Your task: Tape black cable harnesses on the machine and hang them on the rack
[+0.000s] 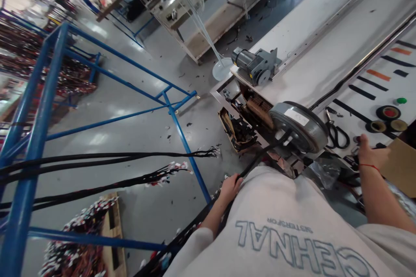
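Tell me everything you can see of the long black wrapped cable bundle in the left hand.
The long black wrapped cable bundle has a dark, dull covering and looks flexible. The left hand grips it beside the white printed shirt. From there it slants up to the near side of the grey drum-shaped wheel with a white label. A similar black length runs beyond the wheel; whether it is the same one is hidden.

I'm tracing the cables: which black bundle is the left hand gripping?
The black cable bundle running from the grey wheel to the left hand; the other bundles extend past the blue frame, untouched.
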Demonstrator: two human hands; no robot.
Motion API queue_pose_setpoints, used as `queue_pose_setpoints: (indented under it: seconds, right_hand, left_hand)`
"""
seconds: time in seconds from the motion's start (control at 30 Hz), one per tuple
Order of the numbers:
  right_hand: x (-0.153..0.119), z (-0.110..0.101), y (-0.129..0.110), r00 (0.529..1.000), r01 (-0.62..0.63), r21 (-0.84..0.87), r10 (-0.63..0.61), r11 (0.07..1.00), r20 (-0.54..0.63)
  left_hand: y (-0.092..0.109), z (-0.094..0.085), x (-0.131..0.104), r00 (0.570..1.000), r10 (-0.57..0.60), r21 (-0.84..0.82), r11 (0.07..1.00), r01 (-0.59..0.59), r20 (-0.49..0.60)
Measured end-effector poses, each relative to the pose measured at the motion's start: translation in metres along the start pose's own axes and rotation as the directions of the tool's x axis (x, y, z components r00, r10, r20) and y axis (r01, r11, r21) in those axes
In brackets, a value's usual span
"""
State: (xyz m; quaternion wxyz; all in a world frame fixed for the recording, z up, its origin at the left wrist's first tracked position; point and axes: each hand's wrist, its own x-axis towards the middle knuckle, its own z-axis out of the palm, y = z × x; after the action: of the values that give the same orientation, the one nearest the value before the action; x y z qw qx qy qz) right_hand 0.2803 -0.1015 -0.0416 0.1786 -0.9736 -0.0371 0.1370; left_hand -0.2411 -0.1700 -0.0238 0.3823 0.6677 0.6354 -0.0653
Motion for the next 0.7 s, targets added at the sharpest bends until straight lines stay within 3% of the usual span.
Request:
queue_pose_setpoints:
  seconds: [0.23, 0.5, 0.7]
  right_hand:
    - [0.003, 0.002, 0.001, 1.0, 0.011, -0.005, -0.011, 1.0, 0.018]
    - [0.001, 0.001, 0.0, 0.999, 0.032, 0.003, -0.032, 0.999, 0.007]
    - [0.013, 0.013, 0.01, 1.0, 0.024, 0.017, -0.023, 1.0, -0.013]
  left_hand:
    - [0.027, -0.008, 0.012, 0.995, 0.053, -0.007, 0.999, -0.054, -0.084]
    - [0.053, -0.017, 0.039, 0.978, 0.176, -0.051, 0.982, -0.183, -0.109]
    - [0.077, -0.015, 0.054, 0.964, 0.243, -0.019, 0.969, -0.246, -0.107]
